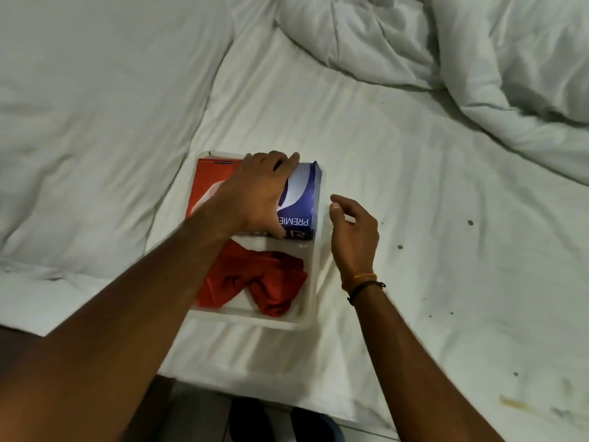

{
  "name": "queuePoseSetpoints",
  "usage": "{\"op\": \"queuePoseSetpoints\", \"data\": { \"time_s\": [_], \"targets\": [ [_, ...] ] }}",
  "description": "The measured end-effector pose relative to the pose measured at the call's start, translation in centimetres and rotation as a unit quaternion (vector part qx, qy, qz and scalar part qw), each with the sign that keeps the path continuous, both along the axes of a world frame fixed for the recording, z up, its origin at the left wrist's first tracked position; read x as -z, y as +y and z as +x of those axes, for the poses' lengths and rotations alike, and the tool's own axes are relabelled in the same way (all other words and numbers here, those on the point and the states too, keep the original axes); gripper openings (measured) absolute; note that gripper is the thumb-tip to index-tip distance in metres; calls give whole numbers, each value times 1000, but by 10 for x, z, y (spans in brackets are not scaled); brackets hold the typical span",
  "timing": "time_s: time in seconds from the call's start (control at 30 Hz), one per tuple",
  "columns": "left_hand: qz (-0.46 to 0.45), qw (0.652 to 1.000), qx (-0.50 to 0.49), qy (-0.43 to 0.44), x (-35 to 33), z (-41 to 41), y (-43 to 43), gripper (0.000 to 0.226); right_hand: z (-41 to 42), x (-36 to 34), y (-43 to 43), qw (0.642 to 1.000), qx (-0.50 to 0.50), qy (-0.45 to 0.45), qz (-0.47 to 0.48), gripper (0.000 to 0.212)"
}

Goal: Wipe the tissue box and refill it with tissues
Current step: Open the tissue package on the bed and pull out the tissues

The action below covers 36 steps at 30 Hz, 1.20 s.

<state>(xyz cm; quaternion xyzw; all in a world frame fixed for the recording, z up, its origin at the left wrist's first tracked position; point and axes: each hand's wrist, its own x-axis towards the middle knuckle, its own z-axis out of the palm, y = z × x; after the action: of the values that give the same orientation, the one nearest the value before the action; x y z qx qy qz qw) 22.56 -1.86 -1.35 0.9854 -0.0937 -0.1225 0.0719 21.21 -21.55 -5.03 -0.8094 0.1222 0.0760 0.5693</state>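
Observation:
A white tray (310,282) lies on the bed. At its far end sit a blue tissue box (302,193) printed "PREMIER" and, to its left, a red tissue pack (210,180). My left hand (255,193) reaches over both and grips the blue box, fingers on its far edge and thumb on its near side. A crumpled red cloth (255,279) fills the tray's near half. My right hand (353,231) hovers just right of the tray, fingers loosely curled and holding nothing.
White bedsheet (414,218) with small dark specks and a yellowish stain at the lower right. A rumpled white duvet (446,52) is piled at the far right. The bed's near edge runs below the tray, with floor and dark footwear (280,422) beneath.

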Motion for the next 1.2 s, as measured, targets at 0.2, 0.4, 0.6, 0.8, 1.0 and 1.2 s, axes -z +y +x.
{"op": "queuePoseSetpoints", "data": {
  "time_s": [0.2, 0.4, 0.6, 0.8, 1.0, 1.2],
  "targets": [
    [-152, 986, -62, -29, -34, -24, 16, 143, -1, -37, 3, 995, -51, -17, 81, 15],
    [-306, 947, -96, -30, -53, -47, 37, 146, 8, -91, 18, 979, -153, -82, 107, 15],
    [-377, 919, -108, -42, -63, -67, 53, 157, -1, -122, 50, 934, -297, -193, 35, 20],
    [-410, 905, -110, -37, -68, -86, 67, 156, -17, -128, 76, 885, -340, -281, -152, 32],
    [-448, 884, -122, -47, -67, -102, 74, 149, -21, -147, 76, 901, -304, -274, -143, 27],
    [-455, 880, -119, -62, -64, -110, 86, 148, -13, -163, 62, 895, -221, -279, -269, 18]
  ]
}}
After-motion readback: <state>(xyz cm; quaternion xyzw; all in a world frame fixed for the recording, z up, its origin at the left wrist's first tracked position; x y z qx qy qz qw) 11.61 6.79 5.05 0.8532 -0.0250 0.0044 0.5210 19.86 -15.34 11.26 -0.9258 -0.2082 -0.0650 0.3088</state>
